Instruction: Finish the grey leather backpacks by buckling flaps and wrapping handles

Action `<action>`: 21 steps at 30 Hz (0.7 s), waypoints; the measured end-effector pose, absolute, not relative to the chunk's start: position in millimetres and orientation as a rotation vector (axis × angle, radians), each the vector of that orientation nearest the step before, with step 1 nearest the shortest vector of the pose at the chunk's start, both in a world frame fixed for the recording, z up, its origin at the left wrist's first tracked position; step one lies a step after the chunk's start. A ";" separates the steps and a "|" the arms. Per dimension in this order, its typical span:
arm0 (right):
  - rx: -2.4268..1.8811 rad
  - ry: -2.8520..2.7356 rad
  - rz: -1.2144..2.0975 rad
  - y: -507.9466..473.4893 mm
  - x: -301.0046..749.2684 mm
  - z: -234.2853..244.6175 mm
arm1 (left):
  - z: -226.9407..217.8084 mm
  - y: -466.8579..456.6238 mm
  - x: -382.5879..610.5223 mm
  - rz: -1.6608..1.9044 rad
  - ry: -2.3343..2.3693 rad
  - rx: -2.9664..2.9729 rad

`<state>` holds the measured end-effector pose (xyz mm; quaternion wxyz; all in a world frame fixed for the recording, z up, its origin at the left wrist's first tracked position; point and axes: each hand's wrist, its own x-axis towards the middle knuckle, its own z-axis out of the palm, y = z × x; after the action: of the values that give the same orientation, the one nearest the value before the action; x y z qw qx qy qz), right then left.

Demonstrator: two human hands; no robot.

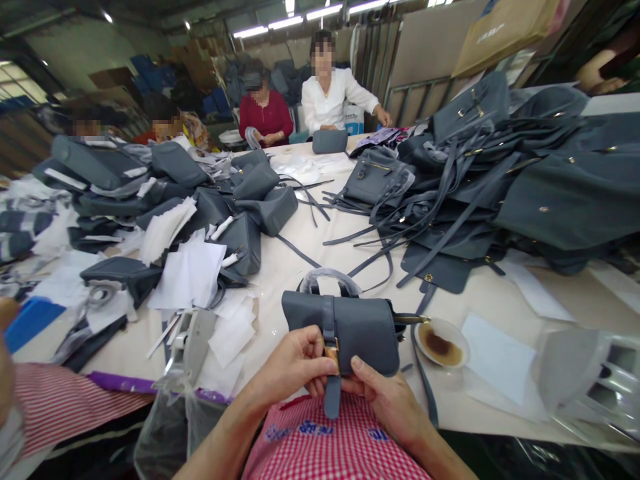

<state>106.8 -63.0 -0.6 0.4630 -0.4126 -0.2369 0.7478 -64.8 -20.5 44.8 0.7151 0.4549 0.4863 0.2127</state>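
A small dark blue-grey handbag (363, 327) is held at the table's near edge, above my checked apron (340, 443). Its flap faces me, and a strap (333, 399) hangs down over the front through a gold-coloured buckle (331, 359). My left hand (295, 363) pinches the strap at the buckle between thumb and fingers. With the thumb on the front and the fingers underneath, my right hand (390, 397) grips the bag's lower edge. A carrying handle wrapped in clear film (333, 275) stands up behind the bag.
Dark bags (185, 167) and white papers (193, 270) are heaped on the left. More bags with long straps (565, 193) pile up on the right. A dish of brown liquid (443, 343) sits close by my right hand. Co-workers (327, 97) sit across the table.
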 end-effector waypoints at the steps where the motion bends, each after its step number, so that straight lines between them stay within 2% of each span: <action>1: -0.995 -0.562 1.873 -62.5 106.4 1.5 | 45.4 -20.5 -65.7 0.470 1.063 1.008; 5: -0.961 -0.497 1.928 -61.1 104.9 5.9 | 48.9 -22.2 -64.7 0.461 1.057 1.006; 10: -0.924 -0.477 1.905 -62.4 104.5 2.9 | 45.6 -25.2 -53.4 0.561 1.314 1.075; 21: -0.866 -0.471 1.947 -59.8 98.4 8.0 | 35.6 -18.4 -66.4 0.541 1.038 0.890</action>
<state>98.4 -59.8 8.0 0.4614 -0.3520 -0.1913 0.7916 -66.4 -18.4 35.6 0.7415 0.4062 0.4735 0.2470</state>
